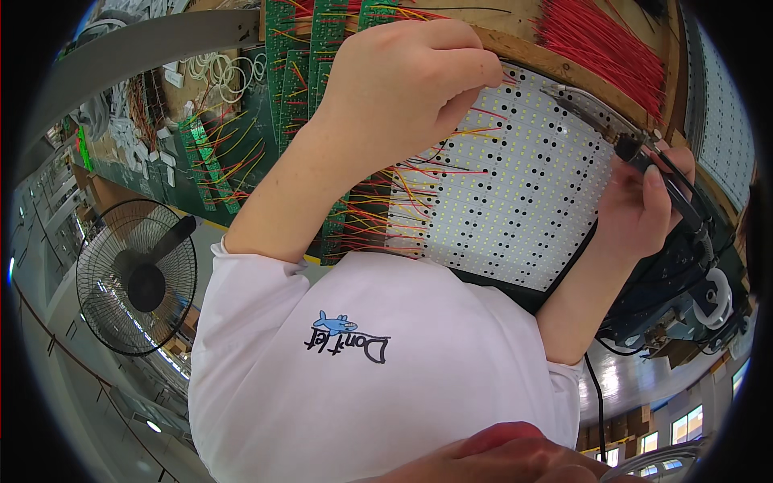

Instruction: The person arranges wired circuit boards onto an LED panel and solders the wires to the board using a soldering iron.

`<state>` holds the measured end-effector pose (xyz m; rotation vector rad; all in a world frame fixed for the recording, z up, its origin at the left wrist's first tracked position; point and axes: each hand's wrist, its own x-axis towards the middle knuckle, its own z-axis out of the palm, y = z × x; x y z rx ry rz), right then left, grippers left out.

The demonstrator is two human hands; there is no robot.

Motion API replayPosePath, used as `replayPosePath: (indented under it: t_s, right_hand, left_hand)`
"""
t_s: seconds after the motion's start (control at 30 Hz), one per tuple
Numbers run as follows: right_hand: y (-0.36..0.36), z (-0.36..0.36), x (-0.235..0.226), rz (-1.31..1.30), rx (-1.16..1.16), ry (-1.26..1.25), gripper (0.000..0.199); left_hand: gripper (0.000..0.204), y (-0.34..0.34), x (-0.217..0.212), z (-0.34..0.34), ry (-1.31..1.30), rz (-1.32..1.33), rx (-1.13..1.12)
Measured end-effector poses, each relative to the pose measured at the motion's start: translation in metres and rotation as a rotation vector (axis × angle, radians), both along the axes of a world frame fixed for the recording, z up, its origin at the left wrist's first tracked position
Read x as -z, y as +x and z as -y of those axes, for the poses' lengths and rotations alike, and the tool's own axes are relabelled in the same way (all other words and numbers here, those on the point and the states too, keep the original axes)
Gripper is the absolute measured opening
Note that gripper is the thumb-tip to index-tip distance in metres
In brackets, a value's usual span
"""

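Note:
My left hand (411,84) is closed in a pinch over the upper left part of a white LED panel (515,217). Thin red and yellow wire ends (509,79) show at its fingertips; the grip itself is partly hidden by the fingers. In my right hand (636,205) is a soldering iron (592,121) with a feed tube beside it, its tip pointing left over the panel's upper edge. The panel has rows of small LEDs and black dots. Red, yellow and black wires (411,201) run from its left side toward green circuit boards (332,233).
Beyond the panel, a wooden tray (515,44) holds a bundle of red wires (600,52). More green boards (209,157) and white cables (225,72) lie at left. A fan (137,278) stands beyond the bench. Another LED panel (725,121) is at far right.

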<state>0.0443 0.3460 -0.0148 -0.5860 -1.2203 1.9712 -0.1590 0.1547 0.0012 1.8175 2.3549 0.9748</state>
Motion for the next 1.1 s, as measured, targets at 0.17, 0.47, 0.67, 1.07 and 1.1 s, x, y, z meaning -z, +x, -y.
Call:
replayPosePath:
  t_s: [0.17,0.47,0.67,1.07,1.1]
  right_hand:
    - [0.008,-0.005,-0.002,-0.025,-0.109,0.049,0.02]
    - [0.002,-0.002,0.002,-0.048,-0.154,0.076,0.019]
    - [0.004,-0.001,-0.001,0.013,-0.156,0.125,0.02]
    - [0.002,0.001,-0.004,0.063,-0.101,0.122,0.018]
    - [0.002,0.0,-0.004,0.037,-0.118,0.099,0.018]
  left_hand:
    - [0.013,0.003,-0.007,-0.004,0.014,0.016,0.006]
    - [0.011,0.002,-0.006,-0.001,0.035,0.178,-0.019]
    - [0.014,0.004,-0.003,0.002,-0.013,-0.03,0.051]
    - [0.032,0.008,-0.01,0.001,-0.031,0.257,-0.072]
    - [0.037,0.007,-0.014,0.001,-0.006,0.219,-0.056]
